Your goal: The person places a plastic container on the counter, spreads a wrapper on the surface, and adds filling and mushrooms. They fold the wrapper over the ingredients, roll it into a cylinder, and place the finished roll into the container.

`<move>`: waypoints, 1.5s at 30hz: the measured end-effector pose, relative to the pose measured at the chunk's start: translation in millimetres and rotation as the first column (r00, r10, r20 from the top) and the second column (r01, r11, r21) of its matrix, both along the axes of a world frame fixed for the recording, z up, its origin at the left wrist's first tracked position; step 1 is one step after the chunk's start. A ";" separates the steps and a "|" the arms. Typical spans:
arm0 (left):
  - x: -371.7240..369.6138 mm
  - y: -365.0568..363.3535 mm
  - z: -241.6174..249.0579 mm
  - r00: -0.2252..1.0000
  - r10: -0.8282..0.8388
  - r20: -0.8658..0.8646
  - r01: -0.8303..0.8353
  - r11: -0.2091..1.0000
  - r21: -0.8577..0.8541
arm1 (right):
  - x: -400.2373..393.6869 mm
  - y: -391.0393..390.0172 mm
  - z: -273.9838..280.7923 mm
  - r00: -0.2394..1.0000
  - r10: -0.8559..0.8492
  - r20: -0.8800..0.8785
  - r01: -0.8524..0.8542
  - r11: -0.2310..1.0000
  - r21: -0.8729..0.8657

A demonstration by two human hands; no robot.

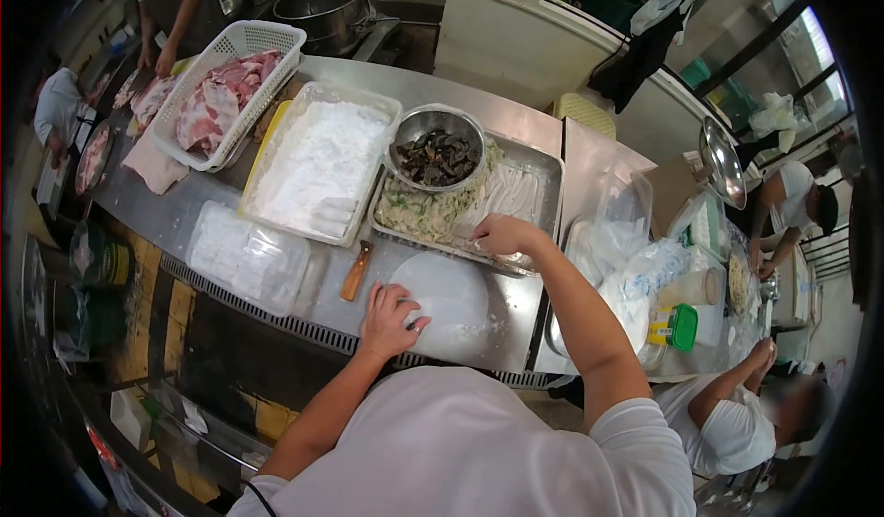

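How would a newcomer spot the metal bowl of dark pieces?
On the steel table, find the metal tray the right hand reaches into. The bowl sits over its far left corner. Unlike the neighbouring tub of white powder, it is round and holds dark pieces.

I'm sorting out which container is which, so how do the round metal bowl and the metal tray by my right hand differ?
The bowl is round, while the tray is rectangular. The bowl looks smaller than the tray. The bowl holds dark pieces; the tray holds a pale, green-flecked mixture, and your right hand reaches over it. Both look like shiny metal.
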State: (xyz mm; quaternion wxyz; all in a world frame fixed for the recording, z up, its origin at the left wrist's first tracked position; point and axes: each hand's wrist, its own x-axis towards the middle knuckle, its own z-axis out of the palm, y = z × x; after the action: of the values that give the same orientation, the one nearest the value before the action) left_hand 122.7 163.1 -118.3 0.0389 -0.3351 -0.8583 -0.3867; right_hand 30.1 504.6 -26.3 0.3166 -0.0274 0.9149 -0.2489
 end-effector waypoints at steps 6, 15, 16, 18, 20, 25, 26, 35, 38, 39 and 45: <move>-5.0 -8.8 -0.4 0.997 -0.052 0.051 0.052 0.999 -0.009 | 48.4 -23.8 12.4 0.948 -0.263 0.181 0.317 0.836 -0.448; -10.2 -22.9 -4.5 0.989 -0.124 0.080 0.123 0.992 0.016 | 124.2 -133.8 -18.7 0.951 -0.194 -0.242 0.119 0.948 -0.295; -10.0 -23.2 -3.7 0.989 -0.125 0.074 0.124 0.992 0.021 | 128.6 -136.6 -28.5 0.935 -0.175 -0.308 0.095 0.961 -0.259; -10.4 -25.3 -3.8 0.988 -0.138 0.068 0.136 0.990 0.034 | 134.4 -142.7 -44.5 0.894 -0.127 -0.430 0.052 0.982 -0.183; -12.0 -29.7 -5.3 0.985 -0.155 0.071 0.152 0.987 0.049 | 141.9 -144.6 -49.7 0.855 -0.136 -0.501 0.046 0.981 -0.187; -12.8 -30.3 -5.4 0.983 -0.162 0.084 0.160 0.987 0.029 | 150.2 -140.9 -67.7 0.819 -0.051 -0.571 0.014 0.997 -0.070; -12.9 -30.8 -5.1 0.983 -0.162 0.090 0.160 0.987 0.024 | 148.5 -140.6 -73.2 0.804 -0.053 -0.592 -0.005 0.995 -0.096; -12.9 -31.0 -3.2 0.983 -0.158 0.093 0.156 0.987 0.025 | 159.5 -152.1 -45.2 0.747 -0.316 -0.585 0.277 0.948 -0.158; -12.7 -30.2 -3.6 0.984 -0.156 0.089 0.154 0.988 0.032 | 166.1 -143.5 -49.2 0.765 -0.422 -0.487 0.377 0.906 -0.194; -12.6 -29.8 -4.0 0.983 -0.158 0.090 0.155 0.987 0.032 | 167.3 -141.2 -49.3 0.772 -0.459 -0.439 0.404 0.888 -0.217; -13.5 -29.2 -6.1 0.982 -0.167 0.087 0.164 0.986 0.042 | 168.5 -129.6 -53.1 0.779 -0.459 -0.427 0.395 0.888 -0.233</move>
State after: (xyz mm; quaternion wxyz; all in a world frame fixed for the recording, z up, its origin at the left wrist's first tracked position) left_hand 109.2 133.9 -124.4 -0.0265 -0.3866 -0.8215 -0.4184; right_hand 198.6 375.0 -79.4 0.0178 0.1008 0.9276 -0.3592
